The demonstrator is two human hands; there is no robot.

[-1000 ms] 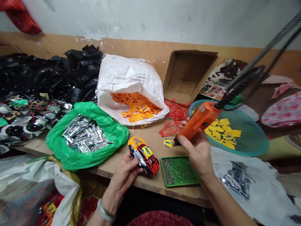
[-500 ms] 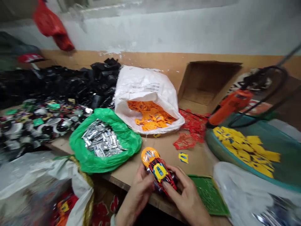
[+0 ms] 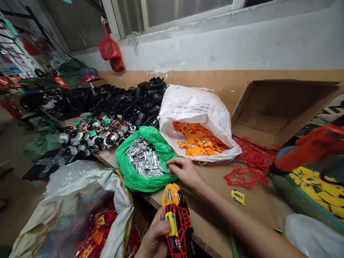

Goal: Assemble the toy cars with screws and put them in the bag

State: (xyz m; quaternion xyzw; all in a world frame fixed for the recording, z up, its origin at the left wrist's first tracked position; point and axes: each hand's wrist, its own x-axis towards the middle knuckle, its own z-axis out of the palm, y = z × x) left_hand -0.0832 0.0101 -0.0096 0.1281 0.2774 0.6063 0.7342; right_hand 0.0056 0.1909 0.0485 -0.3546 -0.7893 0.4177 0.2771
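- Your left hand (image 3: 153, 239) is shut around a red and yellow plastic toy car (image 3: 176, 219), which stands up in your fingers.
- Your right hand (image 3: 184, 172) is open, just above the car, touching a shiny green plastic bag (image 3: 139, 182) of silver packets (image 3: 143, 158).

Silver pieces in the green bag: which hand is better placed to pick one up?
Right, probably: the right hand is free, its fingertips at the rim of the green bag beside the silver pieces. The left hand is gripping the toy car.
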